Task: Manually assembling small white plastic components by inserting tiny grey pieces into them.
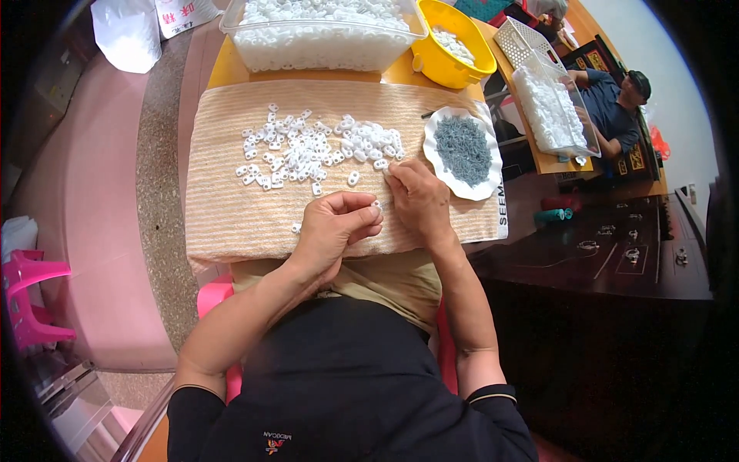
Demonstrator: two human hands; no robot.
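Observation:
My left hand point(339, 225) is closed in a pinch over the striped towel, with a small white plastic piece point(377, 205) at its fingertips. Just to its right, my right hand point(419, 199) has its fingers drawn together and pointing down; what they hold, if anything, is hidden. Its fingertips are beside a white piece point(381, 164) at the edge of the heap. Many oval white pieces with two holes point(304, 150) lie scattered on the towel beyond both hands. One loose piece point(296, 228) rests near my left wrist.
A white wavy-rimmed plate point(483, 189) of small grey parts stands at the right. Behind the towel point(223, 192) are a clear bin point(308, 58) of white pieces and a yellow basin point(439, 73). Another person point(608, 108) sits at the far right beside a second bin point(550, 115).

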